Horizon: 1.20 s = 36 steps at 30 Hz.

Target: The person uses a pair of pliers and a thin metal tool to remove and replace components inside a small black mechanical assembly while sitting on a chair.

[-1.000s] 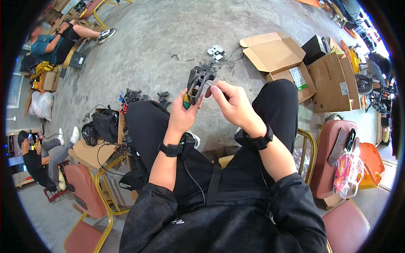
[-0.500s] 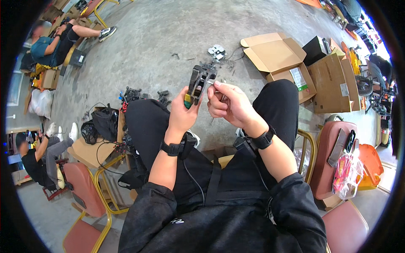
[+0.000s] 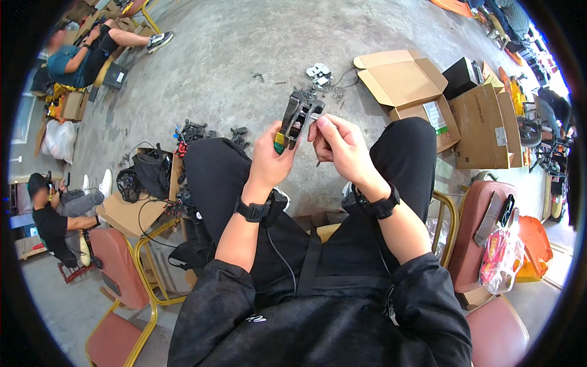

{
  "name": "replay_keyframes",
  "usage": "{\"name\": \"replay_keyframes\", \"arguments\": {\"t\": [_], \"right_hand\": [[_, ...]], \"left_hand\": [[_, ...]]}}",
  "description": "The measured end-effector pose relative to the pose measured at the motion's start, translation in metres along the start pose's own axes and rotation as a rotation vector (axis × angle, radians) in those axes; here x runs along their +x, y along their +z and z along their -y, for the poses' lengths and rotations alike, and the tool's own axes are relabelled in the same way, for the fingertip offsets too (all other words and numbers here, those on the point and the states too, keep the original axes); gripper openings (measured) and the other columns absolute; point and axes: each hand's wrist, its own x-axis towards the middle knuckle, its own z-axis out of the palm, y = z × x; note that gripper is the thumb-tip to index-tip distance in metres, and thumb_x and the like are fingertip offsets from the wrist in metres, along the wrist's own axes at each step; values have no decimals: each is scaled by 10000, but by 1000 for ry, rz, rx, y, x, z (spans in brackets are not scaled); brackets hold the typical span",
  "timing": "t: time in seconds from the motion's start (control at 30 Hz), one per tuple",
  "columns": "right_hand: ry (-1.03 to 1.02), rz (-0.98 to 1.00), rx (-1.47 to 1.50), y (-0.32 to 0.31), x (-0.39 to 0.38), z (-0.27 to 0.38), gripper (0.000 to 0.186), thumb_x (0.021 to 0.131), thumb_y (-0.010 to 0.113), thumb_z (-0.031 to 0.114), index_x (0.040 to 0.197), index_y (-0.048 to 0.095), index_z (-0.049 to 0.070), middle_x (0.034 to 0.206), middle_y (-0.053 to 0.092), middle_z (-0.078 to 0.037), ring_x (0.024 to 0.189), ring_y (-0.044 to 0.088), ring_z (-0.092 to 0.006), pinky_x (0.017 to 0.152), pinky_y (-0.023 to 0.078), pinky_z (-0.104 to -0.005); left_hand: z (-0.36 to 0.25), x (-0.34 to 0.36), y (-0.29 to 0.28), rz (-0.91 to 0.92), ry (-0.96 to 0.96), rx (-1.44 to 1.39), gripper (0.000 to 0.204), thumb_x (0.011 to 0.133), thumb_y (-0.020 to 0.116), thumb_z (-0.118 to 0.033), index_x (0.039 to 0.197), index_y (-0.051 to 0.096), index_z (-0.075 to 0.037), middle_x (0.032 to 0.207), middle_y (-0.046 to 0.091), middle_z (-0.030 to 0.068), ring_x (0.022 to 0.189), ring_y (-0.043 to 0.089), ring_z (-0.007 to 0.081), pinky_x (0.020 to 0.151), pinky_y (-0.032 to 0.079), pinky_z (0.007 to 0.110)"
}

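Observation:
My left hand (image 3: pixel 269 160) is closed around a black mechanical part (image 3: pixel 298 119) with a ribbed side and an open slotted frame, held up above my knees. A yellow-and-green handle (image 3: pixel 279 142) also shows in that grip; the rest of its tool is hidden. At the part's right edge, my right hand (image 3: pixel 343 144) is closed, thumb against fingers, on a thin metal piece (image 3: pixel 314 116) that touches the frame. The tip of a thin dark shaft (image 3: pixel 318 163) pokes out below the right fingers. Whether it belongs to the metal piece I cannot tell.
Beyond my hands, a silver-grey part (image 3: pixel 318 74) lies on the concrete floor among small black scraps. An open cardboard box (image 3: pixel 400 82) stands at right, dark parts (image 3: pixel 194 131) at left. Chairs (image 3: pixel 486 226) flank me. Two people (image 3: pixel 70 64) sit at left.
Both hands and the black part have shifted slightly right in view. My right fingers have closed in nearer the part's edge. The person at lower left has lowered a raised arm.

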Motion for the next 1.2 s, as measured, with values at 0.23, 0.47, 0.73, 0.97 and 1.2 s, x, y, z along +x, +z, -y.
{"name": "replay_keyframes", "arguments": {"t": [0.23, 0.47, 0.73, 0.97, 1.2], "right_hand": [[-616, -170, -1095, 0, 0, 6, 86, 806, 565, 71, 864, 572, 9, 786, 550, -154, 737, 518, -339, 640, 414, -375], [-196, -141, -512, 3, 0, -1, 246, 939, 444, 179, 844, 570, -10, 562, 386, -11, 549, 358, -102, 527, 313, -256], [40, 74, 272, 1, 4, -9, 318, 960, 405, 261, 828, 550, 11, 559, 339, 41, 511, 259, -71, 504, 253, -245], [181, 197, 594, -4, 1, 3, 320, 966, 381, 293, 815, 505, 40, 529, 256, 49, 479, 245, -77, 490, 250, -245], [269, 213, 629, -5, -1, 7, 297, 969, 378, 271, 793, 485, 58, 502, 282, 52, 443, 245, -74, 455, 235, -239]], "left_hand": [[-6, -3, -4, 126, -131, -252, 137, 852, 600, -97, 951, 578, -5, 710, 566, -5, 633, 519, 62, 573, 421, 217], [-3, 0, -6, 33, -140, -214, 139, 856, 605, -117, 942, 582, -10, 698, 565, -7, 617, 506, 58, 565, 413, 216], [-1, -1, -5, -6, 22, -74, 126, 808, 605, -34, 926, 571, -4, 700, 567, 25, 631, 513, 101, 587, 425, 258], [-10, 0, -6, -34, 81, 111, 142, 749, 583, 15, 879, 531, -11, 734, 578, 112, 631, 552, 185, 596, 438, 294], [-14, 0, -8, -50, 130, 165, 157, 731, 588, 5, 875, 528, -10, 729, 573, 138, 630, 570, 267, 588, 439, 315]]}}
